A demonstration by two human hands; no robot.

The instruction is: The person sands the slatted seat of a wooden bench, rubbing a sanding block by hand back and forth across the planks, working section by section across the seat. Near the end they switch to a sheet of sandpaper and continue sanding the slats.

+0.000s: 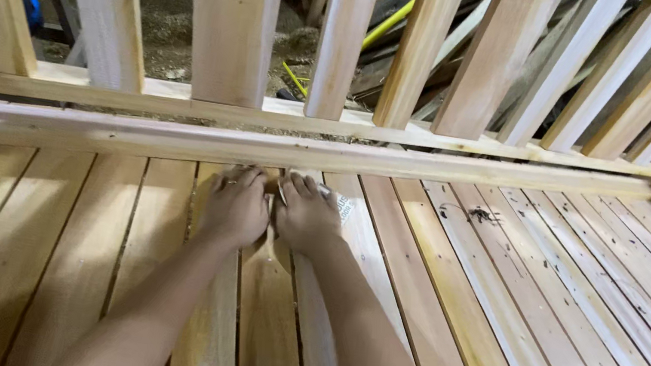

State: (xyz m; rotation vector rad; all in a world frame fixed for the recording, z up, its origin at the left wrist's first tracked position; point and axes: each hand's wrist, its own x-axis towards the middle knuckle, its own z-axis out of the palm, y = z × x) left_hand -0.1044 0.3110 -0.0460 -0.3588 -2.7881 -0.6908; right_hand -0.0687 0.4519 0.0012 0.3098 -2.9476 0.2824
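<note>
Both forearms came up from the six o'clock edge and met near the centre of the frame. The left hand [237, 207] lay palm down on the wooden slats [155, 269], its fingers together and pointing toward twelve o'clock. The right hand [306, 213] lay just beside it at its three o'clock, the two touching or nearly so along the thumbs. Under the right hand's fingers sat a pale sheet, seemingly sandpaper [342, 206], pressed flat to the slat; a corner of it peeked out at the hand's two o'clock. Those fingers were together and bent slightly down on the sheet. Whether the left hand also rested on the sheet could not be told.

The slats ran side by side from six toward twelve o'clock, fanning wider at three o'clock, with dark scuffs [473, 213] on one of them at two o'clock from the hands.

Just beyond the fingertips, at twelve o'clock, a long horizontal rail [133, 133] crossed the frame from nine to three o'clock. Above it rose a row of upright pickets [234, 20]. Through their gaps, farther off, lay sawdust-strewn ground [164, 18], a yellow rod [386, 23] at one o'clock, and a bit of blue cloth [28, 1] at ten o'clock.
</note>
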